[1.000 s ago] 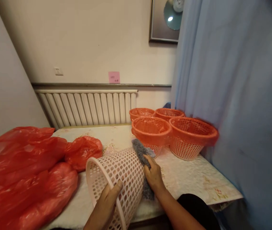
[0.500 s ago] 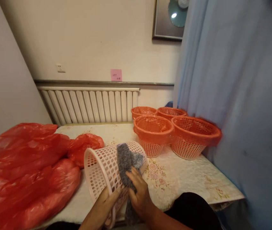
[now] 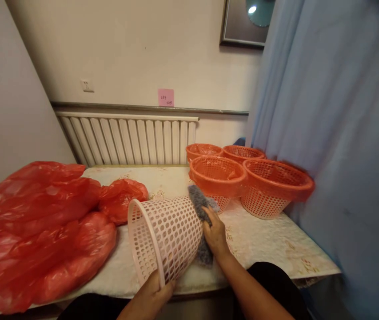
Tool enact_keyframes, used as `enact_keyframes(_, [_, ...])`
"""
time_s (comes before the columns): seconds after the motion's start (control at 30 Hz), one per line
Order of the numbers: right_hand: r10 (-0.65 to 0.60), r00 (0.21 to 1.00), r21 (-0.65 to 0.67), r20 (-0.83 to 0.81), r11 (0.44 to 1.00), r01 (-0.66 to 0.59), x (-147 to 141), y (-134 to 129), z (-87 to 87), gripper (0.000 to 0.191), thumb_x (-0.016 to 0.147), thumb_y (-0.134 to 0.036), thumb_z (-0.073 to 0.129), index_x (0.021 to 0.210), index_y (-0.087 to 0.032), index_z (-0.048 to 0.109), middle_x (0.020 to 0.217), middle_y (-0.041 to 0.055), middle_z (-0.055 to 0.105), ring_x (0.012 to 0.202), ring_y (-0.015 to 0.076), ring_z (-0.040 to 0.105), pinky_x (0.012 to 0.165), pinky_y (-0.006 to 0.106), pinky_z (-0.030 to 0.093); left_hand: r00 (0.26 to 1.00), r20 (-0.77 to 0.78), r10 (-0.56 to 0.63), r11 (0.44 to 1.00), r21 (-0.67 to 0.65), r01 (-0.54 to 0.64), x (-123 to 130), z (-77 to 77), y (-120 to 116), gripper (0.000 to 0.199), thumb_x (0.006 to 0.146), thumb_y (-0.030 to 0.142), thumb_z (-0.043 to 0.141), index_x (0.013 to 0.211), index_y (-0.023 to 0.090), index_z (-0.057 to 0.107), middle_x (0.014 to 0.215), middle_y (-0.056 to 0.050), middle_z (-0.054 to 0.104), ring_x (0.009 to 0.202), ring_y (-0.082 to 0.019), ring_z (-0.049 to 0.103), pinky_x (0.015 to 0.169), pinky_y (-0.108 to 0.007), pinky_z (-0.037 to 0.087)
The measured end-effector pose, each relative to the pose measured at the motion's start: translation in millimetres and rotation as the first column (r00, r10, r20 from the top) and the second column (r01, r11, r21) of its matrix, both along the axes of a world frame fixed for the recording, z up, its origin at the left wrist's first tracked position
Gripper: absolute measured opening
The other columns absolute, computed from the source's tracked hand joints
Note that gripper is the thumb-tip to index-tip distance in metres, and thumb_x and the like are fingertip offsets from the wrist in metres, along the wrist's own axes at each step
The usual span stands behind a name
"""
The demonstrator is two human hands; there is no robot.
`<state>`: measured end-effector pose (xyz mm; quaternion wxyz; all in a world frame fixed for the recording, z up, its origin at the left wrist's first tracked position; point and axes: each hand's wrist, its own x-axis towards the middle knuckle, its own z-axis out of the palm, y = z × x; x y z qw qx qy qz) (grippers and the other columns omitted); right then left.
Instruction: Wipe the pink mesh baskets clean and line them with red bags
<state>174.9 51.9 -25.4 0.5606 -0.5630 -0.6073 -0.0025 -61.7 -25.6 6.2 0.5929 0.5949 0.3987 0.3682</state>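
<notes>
A pale pink perforated plastic wastebasket (image 3: 176, 226) lies tilted on its side, its open mouth facing left. My left hand (image 3: 154, 293) is closed on its rim at the lower edge. At the basket's base end, my right hand (image 3: 216, 233) presses a grey fluffy cloth (image 3: 198, 200) against it, with the fingers curled over the cloth. Part of the cloth hangs below my right hand. The palm side of that hand is hidden.
Several similar baskets lined with red plastic bags (image 3: 217, 175) stand at the back right, beside a blue curtain (image 3: 336, 146). Red plastic bags (image 3: 52, 231) are heaped on the left of the floral-covered table (image 3: 265, 244). A radiator (image 3: 129, 140) runs along the wall behind.
My right hand and the cloth have slid from the basket's side to its base end. The basket has shifted slightly right, and my left hand still grips the rim. The view has moved slightly.
</notes>
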Motion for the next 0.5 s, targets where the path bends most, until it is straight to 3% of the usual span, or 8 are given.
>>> enact_keyframes(0.13, [-0.141,0.98,-0.084,-0.138,0.988,0.13,22.0,13.4,-12.4,0.052,0.075,-0.012,0.041,0.123,-0.015,0.061,0.123,0.0099,0.064,0.117,0.0236,0.058,0.104,0.044,0.043,1.0,0.018,0.025,0.999,-0.04,-0.024,-1.5,-1.9,1.9,0.045,0.071,0.033,0.075,0.114,0.019,0.069,0.116,-0.009,0.071,0.131,-0.035,0.046,0.116,-0.049,0.021])
enact_keyframes(0.23, [-0.149,0.98,-0.075,-0.129,0.987,0.14,15.8,10.0,-17.4,0.052,0.075,-0.011,0.041,0.124,-0.013,0.06,0.124,0.0118,0.063,0.118,0.0245,0.057,0.104,0.045,0.043,0.973,0.211,0.096,0.99,-0.125,-0.071,3.3,12.5,9.9,0.058,0.076,0.044,0.07,0.127,0.017,0.059,0.126,-0.012,0.066,0.129,-0.033,0.048,0.115,-0.048,0.026])
enact_keyframes(0.3, [-0.123,0.988,-0.043,-0.098,0.992,0.119,4.7,3.6,-19.6,0.053,0.075,-0.009,0.041,0.125,-0.014,0.06,0.126,0.0113,0.061,0.121,0.0244,0.055,0.106,0.046,0.041,0.923,0.341,0.176,0.972,-0.208,-0.109,8.0,25.0,16.6,0.065,0.081,0.048,0.064,0.134,0.014,0.049,0.13,-0.015,0.062,0.128,-0.032,0.051,0.113,-0.048,0.03])
enact_keyframes(0.4, [-0.035,0.999,0.01,-0.019,0.999,0.036,-16.5,-12.6,-18.9,0.057,0.075,-0.007,0.042,0.128,-0.018,0.058,0.133,0.0097,0.057,0.127,0.024,0.05,0.108,0.048,0.04,0.873,0.412,0.261,0.942,-0.306,-0.137,14.2,36.7,22.2,0.07,0.082,0.051,0.061,0.138,0.013,0.043,0.128,-0.017,0.063,0.124,-0.032,0.055,0.111,-0.049,0.034])
enact_keyframes(0.5, [0.108,0.989,0.08,0.104,0.99,-0.117,-39.5,-38.3,-10.9,0.061,0.074,-0.005,0.044,0.131,-0.02,0.055,0.137,0.0098,0.053,0.13,0.0245,0.047,0.107,0.047,0.041,0.885,0.433,0.171,0.964,-0.258,-0.06,17.5,33.5,18.5,0.066,0.082,0.049,0.062,0.136,0.015,0.046,0.126,-0.015,0.065,0.124,-0.032,0.055,0.111,-0.05,0.033])
